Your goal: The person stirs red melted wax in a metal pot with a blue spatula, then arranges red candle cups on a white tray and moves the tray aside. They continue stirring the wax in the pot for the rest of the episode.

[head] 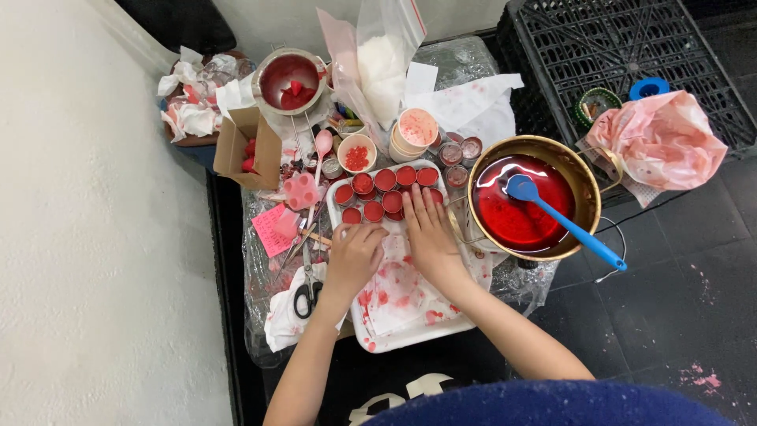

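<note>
Two bare hands work over a white tray lined with red-stained paper, seen from the single head camera looking straight down. Nine or so small round tins of red wax stand in two rows at the tray's far end, touching one another. The left hand is curled, its fingers bent under near the tray's left edge, just below the nearest tins; whether they pinch anything I cannot tell. The right hand lies flat, fingers straight and close together, fingertips reaching the near row of tins.

By my judgement the step in hand is settling or lining up filled tins on the tray; a next move would call for a light touch, since the wax may be liquid and the tins crowd each other.

Just beside the tray's right edge stands a brass-coloured pot of red liquid with a blue spoon resting in it. Beyond the tray's far edge sit a stack of paper cups, a small bowl of red bits and a metal melting pot. Scissors lie left of the tray.

Hidden: the left fingertips, the tins under the right fingertips, and the person's body, cut off at the bottom edge.
</note>
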